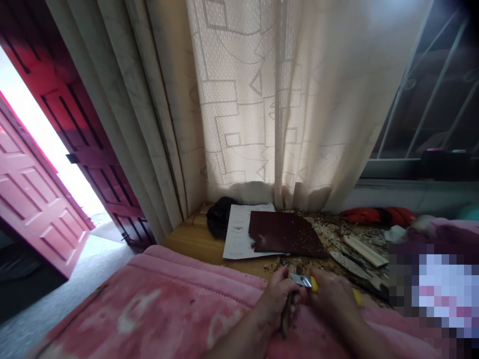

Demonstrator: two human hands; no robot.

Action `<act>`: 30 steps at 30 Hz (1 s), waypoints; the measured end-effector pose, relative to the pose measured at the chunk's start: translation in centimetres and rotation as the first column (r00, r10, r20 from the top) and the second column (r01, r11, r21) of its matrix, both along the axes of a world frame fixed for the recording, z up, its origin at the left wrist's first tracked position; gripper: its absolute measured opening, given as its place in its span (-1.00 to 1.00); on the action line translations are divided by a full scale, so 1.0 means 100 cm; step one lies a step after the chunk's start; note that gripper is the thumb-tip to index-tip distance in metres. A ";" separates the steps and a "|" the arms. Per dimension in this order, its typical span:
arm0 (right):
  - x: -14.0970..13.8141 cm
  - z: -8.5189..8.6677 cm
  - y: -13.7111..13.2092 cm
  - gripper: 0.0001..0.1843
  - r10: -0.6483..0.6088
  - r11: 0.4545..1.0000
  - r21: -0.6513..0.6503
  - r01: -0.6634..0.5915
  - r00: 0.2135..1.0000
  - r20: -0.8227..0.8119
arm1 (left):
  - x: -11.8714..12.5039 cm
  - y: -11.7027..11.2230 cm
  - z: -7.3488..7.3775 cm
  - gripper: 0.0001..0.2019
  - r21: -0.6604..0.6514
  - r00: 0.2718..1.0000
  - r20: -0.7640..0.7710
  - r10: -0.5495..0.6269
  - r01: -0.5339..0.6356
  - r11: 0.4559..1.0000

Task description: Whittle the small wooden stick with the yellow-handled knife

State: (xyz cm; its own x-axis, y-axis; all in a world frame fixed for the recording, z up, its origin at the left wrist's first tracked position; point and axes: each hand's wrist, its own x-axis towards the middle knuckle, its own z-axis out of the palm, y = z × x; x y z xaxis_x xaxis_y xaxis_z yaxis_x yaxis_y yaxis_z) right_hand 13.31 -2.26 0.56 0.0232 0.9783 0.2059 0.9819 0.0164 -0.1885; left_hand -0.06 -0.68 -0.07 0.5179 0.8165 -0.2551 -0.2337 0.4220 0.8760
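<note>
My left hand (276,294) is closed around a thin brown wooden stick (286,319) that points down toward my lap. My right hand (331,294) grips a yellow-handled utility knife (307,282), its metal blade end resting against the top of the stick between the two hands. Both hands sit low in the view, over a pink blanket (160,309) that covers my lap.
A wooden table (194,242) ahead holds a dark red sheet (284,232), a white paper (237,234), a black cloth (219,215), wood shavings (337,229) and wooden strips (364,251). Cream curtains (292,99) hang behind. A red door (37,199) stands open at left.
</note>
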 end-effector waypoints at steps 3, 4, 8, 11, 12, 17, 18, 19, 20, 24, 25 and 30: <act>-0.001 0.002 0.000 -0.80 -0.014 1.000 -0.013 0.014 1.000 0.007 | 0.000 0.000 -0.001 -0.78 0.000 1.000 -0.003 -0.006 0.006 1.000; -0.001 0.001 0.000 -0.79 -0.017 1.000 -0.016 0.018 1.000 0.005 | 0.000 0.000 -0.001 -0.77 -0.003 1.000 -0.001 -0.012 0.012 1.000; 0.001 -0.003 0.000 -0.78 -0.011 1.000 -0.007 0.011 1.000 -0.004 | -0.001 0.000 -0.001 -0.76 -0.001 1.000 -0.007 0.000 0.000 1.000; 0.002 -0.004 -0.001 -0.74 -0.008 1.000 -0.009 0.008 1.000 -0.013 | -0.001 0.000 0.002 -0.79 0.006 0.999 -0.042 0.020 -0.020 1.000; 0.002 -0.004 -0.001 -0.73 -0.010 1.000 -0.013 0.010 1.000 -0.014 | -0.001 0.000 0.003 -0.80 0.010 0.998 -0.050 0.024 -0.024 1.000; 0.001 -0.002 -0.001 -0.74 -0.024 1.000 -0.020 0.025 1.000 0.008 | -0.002 0.000 0.006 -0.79 0.010 0.997 -0.070 0.025 -0.024 1.000; 0.001 -0.002 -0.001 -0.74 -0.024 0.999 -0.021 0.025 1.000 0.012 | -0.002 0.000 0.006 -0.79 0.010 0.997 -0.072 0.018 -0.017 1.000; 0.001 -0.002 -0.001 -0.73 -0.024 0.999 -0.021 0.024 1.000 0.014 | -0.002 0.000 0.006 -0.79 0.015 0.997 -0.076 0.012 -0.011 1.000; 0.001 -0.002 -0.001 -0.72 -0.023 1.000 -0.020 0.023 1.000 0.014 | -0.002 0.000 0.005 -0.80 0.023 0.996 -0.084 0.008 -0.007 1.000; 0.002 -0.004 -0.001 -0.70 -0.033 0.999 -0.014 0.034 0.999 0.015 | -0.001 -0.001 0.003 -0.82 0.069 0.995 -0.098 0.025 -0.019 0.997; 0.002 -0.004 -0.001 -0.70 -0.042 0.999 -0.011 0.042 0.999 0.020 | -0.001 -0.001 0.004 -0.82 0.071 0.995 -0.097 0.028 -0.021 0.997; 0.001 -0.002 -0.002 -0.71 -0.067 0.997 -0.026 0.067 0.998 0.021 | 0.000 -0.001 0.006 -0.81 0.020 0.991 -0.131 0.010 -0.008 1.000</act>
State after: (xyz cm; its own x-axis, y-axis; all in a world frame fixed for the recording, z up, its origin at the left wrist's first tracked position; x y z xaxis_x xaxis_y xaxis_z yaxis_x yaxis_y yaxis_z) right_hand 13.38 -2.41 0.35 0.0852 0.9799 0.1805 0.9842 -0.0546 -0.1682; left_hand -0.09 -0.83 0.51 0.4737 0.8263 -0.3046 -0.1198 0.4030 0.9073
